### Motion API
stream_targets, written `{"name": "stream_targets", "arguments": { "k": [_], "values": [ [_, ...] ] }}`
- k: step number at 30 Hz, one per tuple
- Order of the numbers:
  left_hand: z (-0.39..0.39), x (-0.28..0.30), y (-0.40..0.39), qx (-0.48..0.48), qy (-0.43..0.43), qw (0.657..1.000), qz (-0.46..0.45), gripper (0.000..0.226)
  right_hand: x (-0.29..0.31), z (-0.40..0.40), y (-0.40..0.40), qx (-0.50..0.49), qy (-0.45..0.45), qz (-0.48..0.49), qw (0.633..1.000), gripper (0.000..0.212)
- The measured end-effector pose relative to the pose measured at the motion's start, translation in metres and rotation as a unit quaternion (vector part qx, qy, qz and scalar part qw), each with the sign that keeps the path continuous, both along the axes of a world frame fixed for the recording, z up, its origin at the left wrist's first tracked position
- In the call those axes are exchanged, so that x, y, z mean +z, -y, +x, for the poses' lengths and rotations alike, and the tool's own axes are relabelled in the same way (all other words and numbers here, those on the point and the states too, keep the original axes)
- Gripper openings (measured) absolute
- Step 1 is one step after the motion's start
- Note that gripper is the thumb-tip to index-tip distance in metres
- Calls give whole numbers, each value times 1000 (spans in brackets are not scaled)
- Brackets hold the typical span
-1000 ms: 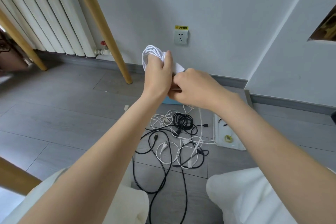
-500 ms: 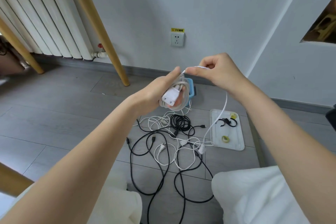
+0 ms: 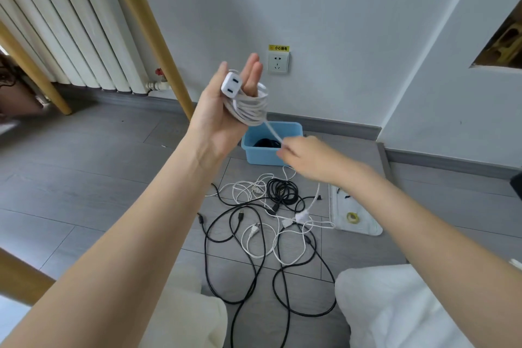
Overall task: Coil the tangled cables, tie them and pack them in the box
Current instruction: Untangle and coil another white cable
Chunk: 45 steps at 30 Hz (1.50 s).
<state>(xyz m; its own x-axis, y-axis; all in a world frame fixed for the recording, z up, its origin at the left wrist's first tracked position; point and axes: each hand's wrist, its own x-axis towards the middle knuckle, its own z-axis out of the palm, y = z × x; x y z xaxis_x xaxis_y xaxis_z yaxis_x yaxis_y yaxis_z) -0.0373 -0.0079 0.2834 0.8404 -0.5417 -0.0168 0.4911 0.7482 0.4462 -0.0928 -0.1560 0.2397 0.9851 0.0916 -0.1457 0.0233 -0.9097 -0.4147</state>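
My left hand (image 3: 223, 113) is raised palm-up with a white cable coil (image 3: 250, 106) looped round its straight fingers. Its thumb holds the coil's white socket block (image 3: 231, 84) against them. One free strand runs from the coil down to my right hand (image 3: 308, 155), which pinches it just in front of the blue box (image 3: 293, 128). The strand carries on to a white plug (image 3: 300, 216) on the floor. A black cable (image 3: 265, 143) lies in the box. A tangle of black and white cables (image 3: 254, 234) is spread over the floor, with a small black coil (image 3: 282, 191) in it.
A white tray (image 3: 364, 227) holding a tape roll (image 3: 351, 217) lies right of the tangle. A wall socket (image 3: 278, 62) sits above the box. Wooden legs (image 3: 152, 34) and a radiator (image 3: 70, 34) stand at the left. My knees in white trousers (image 3: 395, 308) frame the floor.
My left hand rose and turned palm-up with its fingers straightened inside the coil. My right hand swung from above the coil down to the lower right, drawing the strand with it.
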Motion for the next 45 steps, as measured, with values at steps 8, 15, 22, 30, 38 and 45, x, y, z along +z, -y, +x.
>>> {"name": "stream_targets", "arguments": {
  "k": [8,15,22,30,38,45],
  "values": [
    [18,-37,-4,253,282,683,625,37,28,-17,-30,146,85,-59,984,17],
    [-2,-35,7,-35,302,711,634,59,53,-6,10,20,196,135,971,18],
    [-14,-19,24,-211,319,841,383,47,39,-7,31,-112,152,332,924,22],
    [-12,-21,29,-221,210,929,211,31,34,-8,31,-98,50,489,865,26],
    [-8,-19,7,-216,186,939,193,37,20,-4,15,-45,-95,570,815,8],
    [-10,-42,30,-91,292,833,462,16,-4,7,24,-180,151,212,949,32]
  ]
}}
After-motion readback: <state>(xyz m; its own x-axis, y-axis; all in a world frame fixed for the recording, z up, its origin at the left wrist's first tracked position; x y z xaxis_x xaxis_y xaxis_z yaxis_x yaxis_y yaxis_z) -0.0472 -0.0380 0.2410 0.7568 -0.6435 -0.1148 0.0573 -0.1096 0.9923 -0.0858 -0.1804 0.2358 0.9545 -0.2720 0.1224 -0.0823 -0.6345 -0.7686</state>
